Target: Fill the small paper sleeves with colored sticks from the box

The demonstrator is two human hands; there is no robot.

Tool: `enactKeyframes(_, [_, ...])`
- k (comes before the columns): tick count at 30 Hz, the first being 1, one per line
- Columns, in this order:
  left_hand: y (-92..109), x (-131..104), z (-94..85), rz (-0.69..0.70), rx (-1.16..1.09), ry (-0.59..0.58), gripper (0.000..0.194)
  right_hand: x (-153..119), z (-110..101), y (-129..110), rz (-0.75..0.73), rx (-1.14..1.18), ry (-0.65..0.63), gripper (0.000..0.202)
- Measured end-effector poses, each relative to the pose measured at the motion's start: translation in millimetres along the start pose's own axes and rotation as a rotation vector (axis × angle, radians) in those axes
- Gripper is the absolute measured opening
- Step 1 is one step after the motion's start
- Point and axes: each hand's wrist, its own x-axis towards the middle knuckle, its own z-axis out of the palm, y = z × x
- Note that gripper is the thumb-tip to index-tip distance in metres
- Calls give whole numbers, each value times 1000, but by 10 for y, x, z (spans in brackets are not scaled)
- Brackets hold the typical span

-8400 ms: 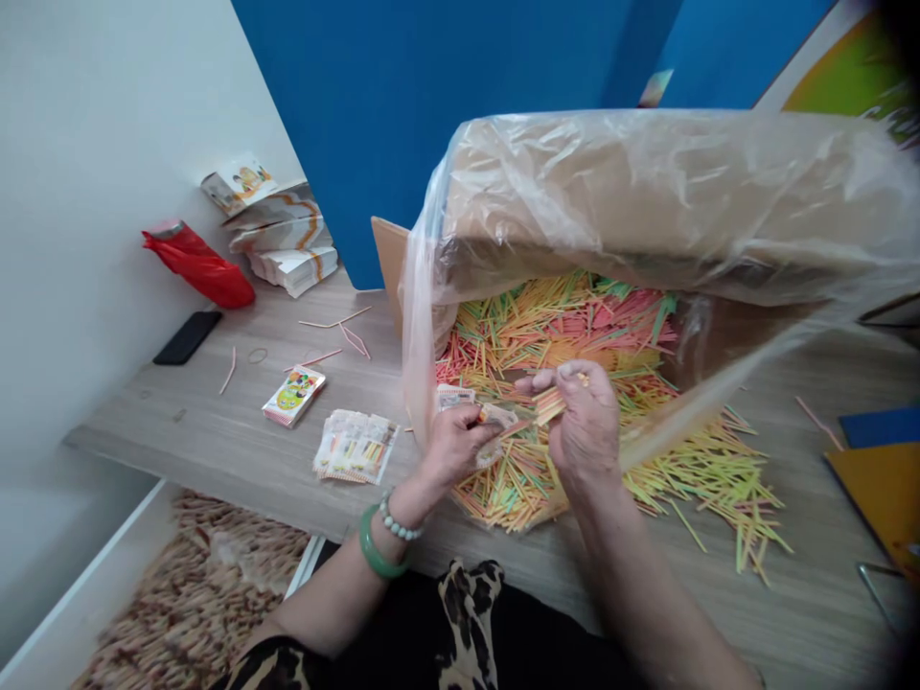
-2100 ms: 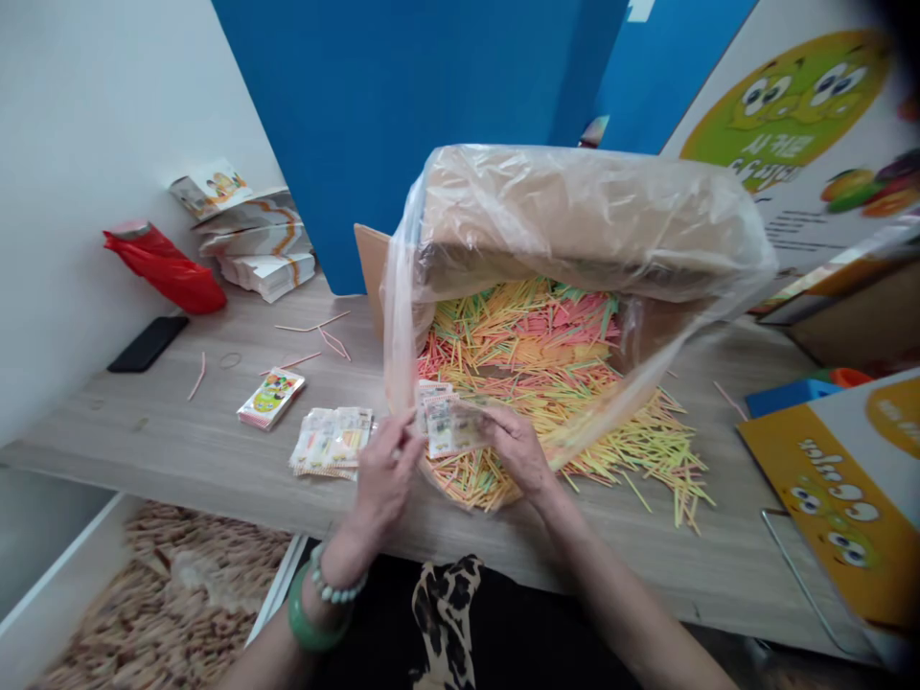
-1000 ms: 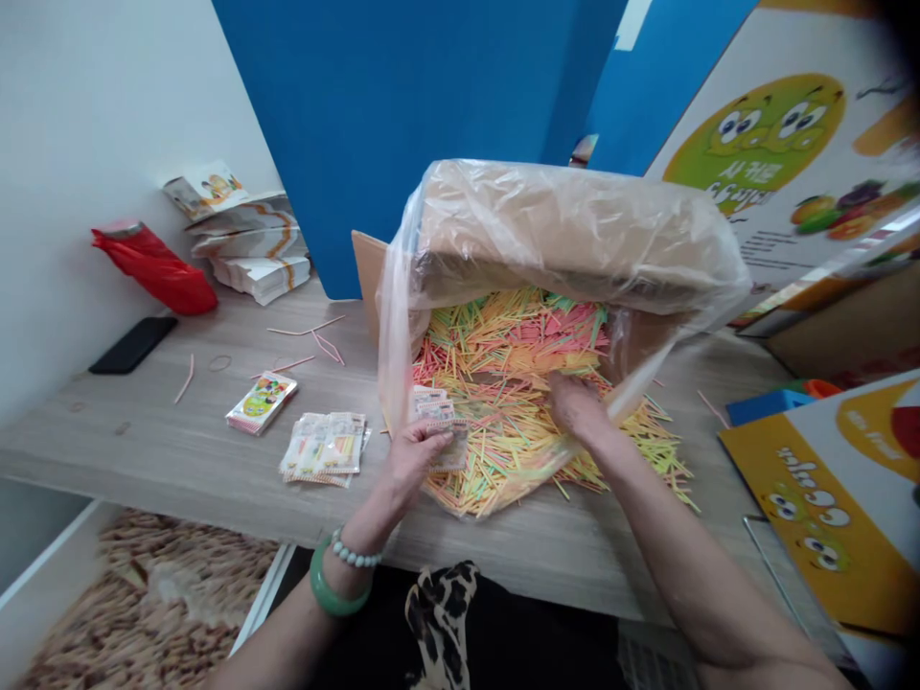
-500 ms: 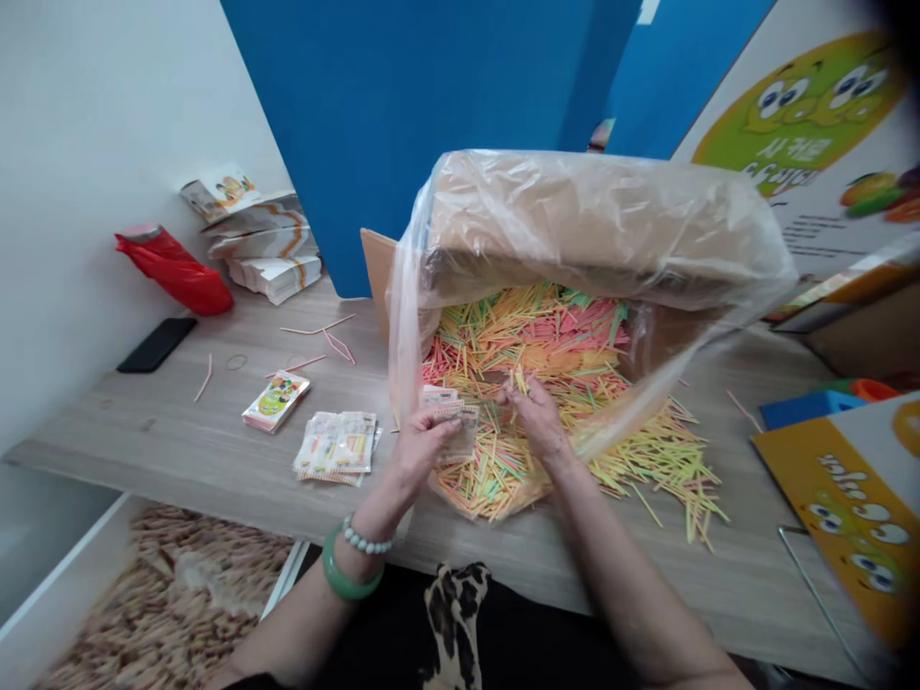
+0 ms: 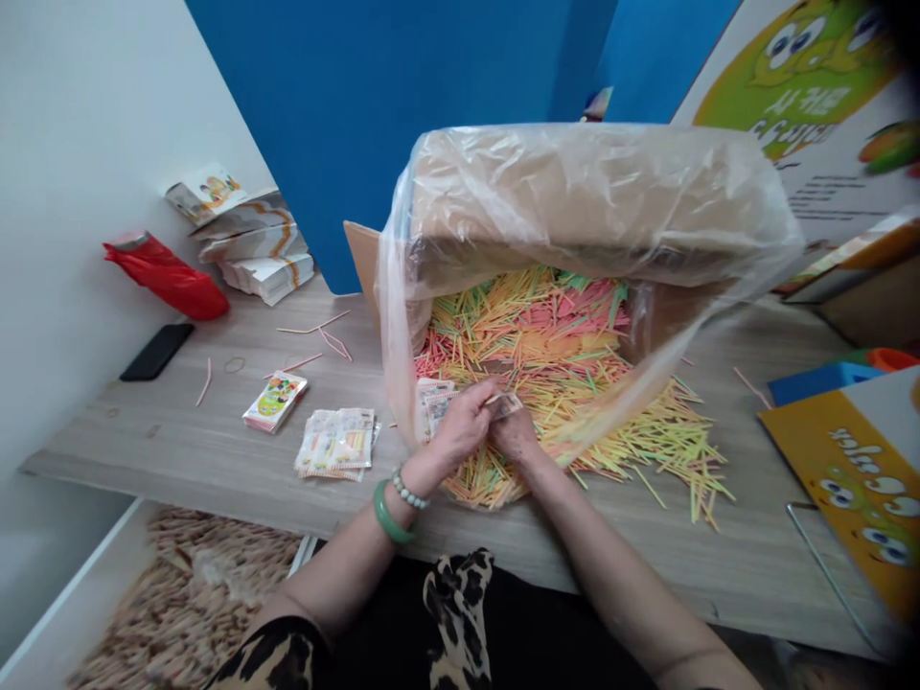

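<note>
My left hand [image 5: 467, 419] is closed, pinching a small clear printed packet [image 5: 506, 406] above the heap of thin coloured sticks [image 5: 575, 356]. Right up against it is my right hand [image 5: 515, 436], its fingers curled under the packet. Those fingertips are hidden, and what they hold does not show. More printed packets [image 5: 434, 402] lie just left of my left hand, at the near left edge of the heap. The sticks, yellow, pink, orange and green, spill out of a plastic-lined cardboard box [image 5: 589, 192] lying open toward me.
On the left of the table [image 5: 237, 470] lie a stack of flat packets [image 5: 334, 443], a small pile of printed cards [image 5: 275, 402], a black phone [image 5: 156, 352] and a red bag [image 5: 169, 278]. An open drawer [image 5: 79, 599] sits below. Printed cardboard [image 5: 855, 489] stands at right.
My right hand, which held a few yellow sticks, has come together with my left. My left hand has moved right and up with one packet, leaving other packets behind on the heap.
</note>
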Motion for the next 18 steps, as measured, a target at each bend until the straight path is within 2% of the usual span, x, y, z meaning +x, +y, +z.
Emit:
enactKeyframes(3, [45,-3,-43,-20,-108,156,14,-28,-19,-84,5,50,42,17])
enactKeyframes(7, [71,5,-171,-86,-335,356,14,-31,-93,-157,119,232,175,17])
enactKeyframes(9, [77,-13,-220,-142,-380,350,12,-20,-138,-175,144,290,193,15])
enactKeyframes(12, [84,-56,-227,-156,-303,277,7,5,-159,-161,118,362,164,13])
enactKeyframes(14, [93,-63,-214,-148,-245,248,7,34,-130,-125,104,398,122,15])
enactKeyframes(18, [180,-92,-237,-111,-126,272,14,61,-100,-155,104,329,8,12])
